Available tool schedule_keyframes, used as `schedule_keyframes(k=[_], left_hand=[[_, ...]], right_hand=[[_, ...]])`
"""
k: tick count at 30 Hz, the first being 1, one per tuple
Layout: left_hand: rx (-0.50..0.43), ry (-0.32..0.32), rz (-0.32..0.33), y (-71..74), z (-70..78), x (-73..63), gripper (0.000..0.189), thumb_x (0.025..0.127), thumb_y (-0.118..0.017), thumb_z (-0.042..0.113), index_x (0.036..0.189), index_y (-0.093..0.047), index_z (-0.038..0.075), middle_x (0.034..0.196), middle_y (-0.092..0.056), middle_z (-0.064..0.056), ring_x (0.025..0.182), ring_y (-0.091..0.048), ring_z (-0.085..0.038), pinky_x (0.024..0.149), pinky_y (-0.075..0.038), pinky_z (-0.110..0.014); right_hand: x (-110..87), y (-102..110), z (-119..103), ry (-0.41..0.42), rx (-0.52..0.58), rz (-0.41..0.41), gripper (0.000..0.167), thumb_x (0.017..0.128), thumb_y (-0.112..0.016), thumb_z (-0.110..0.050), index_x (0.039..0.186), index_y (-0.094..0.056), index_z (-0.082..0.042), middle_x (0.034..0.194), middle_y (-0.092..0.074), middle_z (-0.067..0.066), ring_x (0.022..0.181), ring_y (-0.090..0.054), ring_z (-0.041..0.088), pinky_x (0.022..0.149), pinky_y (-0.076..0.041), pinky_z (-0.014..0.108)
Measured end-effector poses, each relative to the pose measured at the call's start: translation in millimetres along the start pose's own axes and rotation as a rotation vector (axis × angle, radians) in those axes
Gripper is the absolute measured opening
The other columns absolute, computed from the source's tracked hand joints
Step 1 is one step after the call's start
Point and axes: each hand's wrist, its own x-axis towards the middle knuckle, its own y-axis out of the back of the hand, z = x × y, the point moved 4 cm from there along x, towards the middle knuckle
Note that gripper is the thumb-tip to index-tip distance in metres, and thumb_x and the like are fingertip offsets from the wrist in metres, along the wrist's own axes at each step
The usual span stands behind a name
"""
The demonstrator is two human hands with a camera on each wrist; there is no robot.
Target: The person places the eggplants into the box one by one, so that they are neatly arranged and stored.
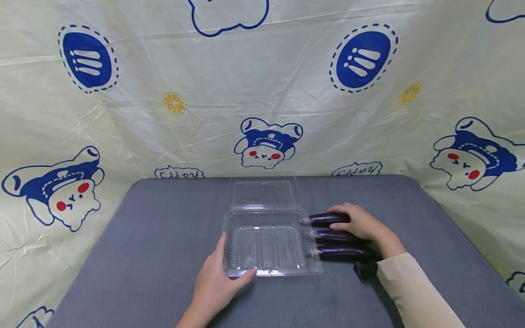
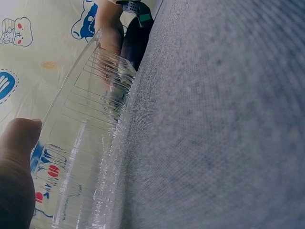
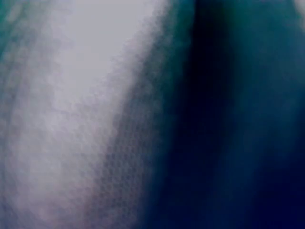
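A clear plastic clamshell box point(image 1: 262, 269) lies with its lid point(image 1: 264, 193) folded back. My left hand point(image 1: 215, 278) holds its near left corner, thumb on the front rim and fingers along the left side. In the left wrist view that thumb point(image 2: 19, 138) rests by the clear wall. To the box's right lie three long dark purple eggplants side by side. My right hand point(image 1: 361, 223) grips the far eggplant point(image 1: 320, 219), thumb on the near side. The middle eggplant point(image 1: 334, 235) and near eggplant point(image 1: 344, 252) lie under the hand and wrist. Their pale ends meet the box's right edge.
A grey cloth-covered table point(image 1: 164, 255) bears everything. Behind it hangs a pale printed curtain point(image 1: 213, 82). A small black device point(image 1: 365, 270) sits at my right wrist, close to the near eggplant. The right wrist view is blurred, showing grey cloth and a dark surface.
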Motion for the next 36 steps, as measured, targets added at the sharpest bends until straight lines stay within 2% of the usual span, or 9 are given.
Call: schedule_keyframes(k=[6, 10, 12, 22, 29, 36], left_hand=[[-0.066, 0.000, -0.006, -1.7, -0.6, -0.2, 0.113, 0.071, -0.080, 0.062, 0.157, -0.027, 0.012, 0.130, -0.062, -0.015, 0.112, -0.060, -0.027, 0.092, -0.050, -0.049], [-0.107, -0.005, -0.014, -2.8, -1.1, 0.0, 0.113, 0.071, -0.081, 0.061, 0.157, -0.026, 0.011, 0.138, -0.058, -0.016, 0.119, -0.059, -0.030, 0.097, -0.048, -0.051], [-0.118, -0.012, -0.013, -3.0, -1.3, 0.2, 0.114, 0.071, -0.080, 0.061, 0.157, -0.026, 0.010, 0.144, -0.053, -0.018, 0.125, -0.057, -0.033, 0.100, -0.047, -0.053], [-0.153, -0.022, -0.010, -3.5, -1.3, 0.4, 0.115, 0.071, -0.082, 0.058, 0.156, -0.026, 0.007, 0.147, -0.049, -0.020, 0.130, -0.053, -0.036, 0.104, -0.045, -0.053], [-0.155, -0.019, -0.012, -3.5, -2.3, -0.3, 0.115, 0.071, -0.082, 0.059, 0.157, -0.025, 0.007, 0.149, -0.047, -0.020, 0.131, -0.052, -0.036, 0.104, -0.044, -0.054], [-0.160, -0.024, -0.004, -2.9, -0.6, 0.2, 0.115, 0.070, -0.084, 0.056, 0.156, -0.027, 0.006, 0.147, -0.049, -0.020, 0.128, -0.055, -0.035, 0.103, -0.045, -0.053]], right_hand=[[-3.1, 2, 3, 0.029, -0.014, 0.057, 0.045, 0.089, -0.074, -0.029, 0.128, -0.064, -0.011, 0.118, -0.063, 0.014, 0.112, -0.057, 0.038, 0.095, -0.044, 0.059], [-6.4, 7, 7, 0.012, -0.031, 0.084, 0.045, 0.089, -0.074, -0.029, 0.129, -0.064, -0.010, 0.117, -0.062, 0.015, 0.113, -0.055, 0.039, 0.095, -0.042, 0.060], [-8.1, 11, 8, -0.003, -0.032, 0.096, 0.046, 0.089, -0.074, -0.029, 0.130, -0.063, -0.010, 0.118, -0.062, 0.015, 0.113, -0.054, 0.040, 0.095, -0.041, 0.061], [-11.9, 31, 5, -0.127, -0.080, 0.207, 0.047, 0.091, -0.072, -0.034, 0.133, -0.059, -0.016, 0.125, -0.055, 0.019, 0.116, -0.046, 0.043, 0.090, -0.038, 0.064], [-9.8, 41, -10, -0.104, -0.065, 0.265, 0.051, 0.091, -0.071, -0.039, 0.134, -0.058, -0.016, 0.123, -0.055, 0.017, 0.113, -0.045, 0.040, 0.088, -0.038, 0.061], [-7.3, 45, -34, -0.060, -0.073, 0.278, 0.049, 0.092, -0.071, -0.036, 0.135, -0.058, -0.017, 0.125, -0.055, 0.016, 0.116, -0.046, 0.039, 0.092, -0.039, 0.061]])
